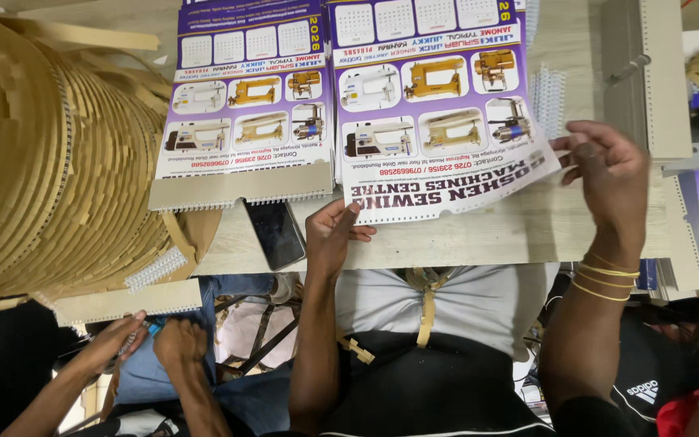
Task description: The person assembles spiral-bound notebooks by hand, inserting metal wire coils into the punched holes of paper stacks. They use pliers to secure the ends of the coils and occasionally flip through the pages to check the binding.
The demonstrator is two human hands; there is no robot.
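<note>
Hands squaring a calendar sheet on the desk (527, 231)

Left hand (332, 235) pinches the calendar sheet's (438, 113) punched edge; right hand (608, 174), fingers seemingly loosely curled, steadies its corner. Keep edges flush.

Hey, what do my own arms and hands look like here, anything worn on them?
Both forearms are bare, with no sleeves in view. The right hand has several thin yellow bands around its wrist. The left hand shows nothing worn.

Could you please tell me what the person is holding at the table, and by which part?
A purple-and-white calendar sheet: the left hand grips its punched edge nearest the person, and the right hand pinches its right-hand corner.
</note>
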